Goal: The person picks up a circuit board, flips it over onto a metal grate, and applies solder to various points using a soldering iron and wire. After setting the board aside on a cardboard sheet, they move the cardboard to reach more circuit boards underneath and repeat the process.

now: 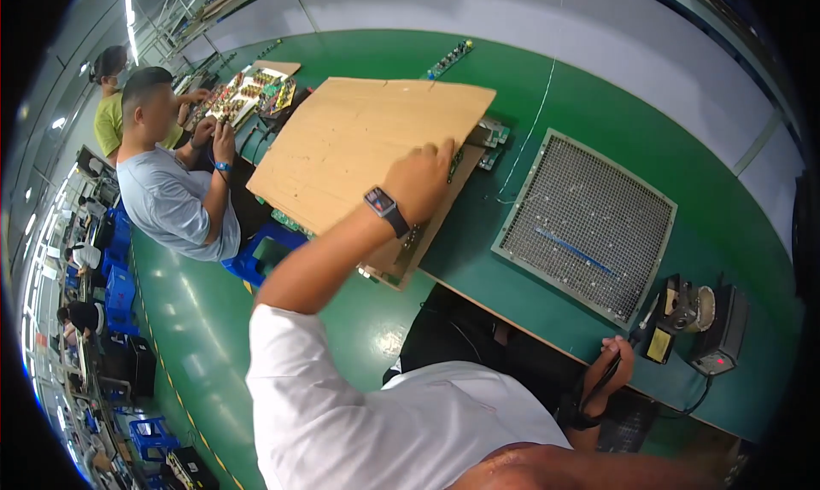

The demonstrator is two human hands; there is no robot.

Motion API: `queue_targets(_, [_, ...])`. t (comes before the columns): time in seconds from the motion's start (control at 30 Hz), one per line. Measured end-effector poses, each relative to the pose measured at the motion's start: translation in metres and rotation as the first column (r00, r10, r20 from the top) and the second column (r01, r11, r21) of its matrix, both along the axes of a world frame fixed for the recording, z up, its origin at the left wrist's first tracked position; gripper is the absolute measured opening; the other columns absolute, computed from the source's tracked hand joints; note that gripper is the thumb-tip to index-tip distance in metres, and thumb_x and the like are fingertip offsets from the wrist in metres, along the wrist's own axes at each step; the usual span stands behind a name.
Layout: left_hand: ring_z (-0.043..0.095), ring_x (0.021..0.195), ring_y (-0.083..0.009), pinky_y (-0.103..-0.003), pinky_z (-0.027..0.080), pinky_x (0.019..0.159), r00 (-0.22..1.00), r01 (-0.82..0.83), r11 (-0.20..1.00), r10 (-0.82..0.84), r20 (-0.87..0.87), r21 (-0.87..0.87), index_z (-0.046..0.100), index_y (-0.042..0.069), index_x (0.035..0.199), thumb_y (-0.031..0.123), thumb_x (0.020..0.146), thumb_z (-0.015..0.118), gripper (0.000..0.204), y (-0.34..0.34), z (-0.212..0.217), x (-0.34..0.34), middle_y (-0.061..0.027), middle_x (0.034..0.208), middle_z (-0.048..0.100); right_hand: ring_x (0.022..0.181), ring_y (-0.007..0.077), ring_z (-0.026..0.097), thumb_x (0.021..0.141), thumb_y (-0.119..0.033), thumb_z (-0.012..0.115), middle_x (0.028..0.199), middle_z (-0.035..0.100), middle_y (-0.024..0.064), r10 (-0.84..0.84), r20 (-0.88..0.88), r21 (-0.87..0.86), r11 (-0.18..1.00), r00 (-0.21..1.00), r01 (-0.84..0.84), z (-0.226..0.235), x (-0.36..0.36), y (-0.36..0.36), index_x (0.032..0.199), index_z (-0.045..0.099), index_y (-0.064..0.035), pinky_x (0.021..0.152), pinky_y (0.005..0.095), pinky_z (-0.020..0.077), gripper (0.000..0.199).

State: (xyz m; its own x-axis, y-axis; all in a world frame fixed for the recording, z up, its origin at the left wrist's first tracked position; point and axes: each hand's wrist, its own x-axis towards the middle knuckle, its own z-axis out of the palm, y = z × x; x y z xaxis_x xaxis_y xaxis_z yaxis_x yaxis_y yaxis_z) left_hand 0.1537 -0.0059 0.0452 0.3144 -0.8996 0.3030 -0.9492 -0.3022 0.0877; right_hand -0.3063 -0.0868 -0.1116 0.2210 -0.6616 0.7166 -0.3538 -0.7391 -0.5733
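Observation:
My left hand (pixel 420 183), with a watch on its wrist, is closed on the right edge of a large brown cardboard sheet (pixel 359 148). The sheet lies tilted over a stack, and circuit boards (pixel 494 137) poke out from under its right side. Some of the fingertips are blurred or hidden at the edge. At the table's front edge, my right hand (pixel 611 362) grips a soldering iron (pixel 634 336) by its black handle, its cord hanging past my wrist. The iron points toward the soldering stand (pixel 683 306).
A framed metal grid tray (pixel 589 225) with a thin blue strip (pixel 574 251) lies on the green table (pixel 461 264). A black soldering station (pixel 722 332) stands at right. One small board (pixel 450 60) is farther back. Co-workers (pixel 175 174) sit at left near a blue stool (pixel 272 247).

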Motion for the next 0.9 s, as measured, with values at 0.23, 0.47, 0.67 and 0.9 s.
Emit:
queue_targets(0.23, [0.07, 0.082, -0.0414, -0.051, 0.055, 0.071, 0.971, 0.041, 0.979, -0.086, 0.221, 0.198, 0.046, 0.004, 0.141, -0.001, 0.089, 0.052, 0.053, 0.006, 0.124, 0.025, -0.025, 0.09, 0.069, 0.075, 0.0201, 0.065, 0.102, -0.003, 0.054, 0.091, 0.07, 0.0147, -0.027, -0.002, 0.059, 0.998, 1.0, 0.027, 0.002, 0.002, 0.003, 0.114, 0.061, 0.0037, 0.069, 0.031, 0.0535, 0.015])
queue_targets(0.47, [0.067, 0.094, -0.0446, -0.048, 0.054, 0.081, 0.864, 0.194, 0.934, -0.307, 0.398, 0.3, 0.053, 0.01, 0.141, 0.004, 0.092, 0.056, 0.05, 0.031, 0.227, 0.081, -0.0241, 0.099, 0.07, 0.072, 0.0236, 0.069, 0.099, -0.002, 0.056, 0.086, 0.071, 0.016, -0.037, 0.046, 0.045, 0.998, 0.998, 0.035, -0.001, -0.003, 0.0, 0.11, 0.062, 0.0034, 0.067, 0.0326, 0.0566, 0.013])
queue_targets(0.67, [0.066, 0.101, -0.0423, -0.047, 0.053, 0.089, 0.877, 0.05, 0.991, -0.103, 0.47, 0.124, 0.063, 0.005, 0.128, -0.001, 0.09, 0.055, 0.039, 0.067, 0.227, 0.058, -0.0208, 0.111, 0.071, 0.077, 0.022, 0.068, 0.101, -0.002, 0.055, 0.092, 0.071, 0.017, -0.022, 0.013, 0.007, 1.0, 1.0, 0.022, -0.009, -0.007, -0.002, 0.114, 0.061, 0.0036, 0.069, 0.0314, 0.0558, 0.015])
queue_targets(0.9, [0.067, 0.109, -0.0364, -0.042, 0.053, 0.092, 0.822, -0.112, 0.988, 0.152, 0.549, -0.105, 0.065, 0.004, 0.126, 0.0, 0.092, 0.058, 0.036, 0.139, 0.239, 0.049, -0.0175, 0.12, 0.071, 0.077, 0.0203, 0.067, 0.101, -0.002, 0.054, 0.094, 0.071, 0.017, 0.044, 0.023, 0.014, 0.999, 0.999, -0.045, 0.0, -0.001, 0.004, 0.116, 0.061, 0.0033, 0.068, 0.0312, 0.0555, 0.017])
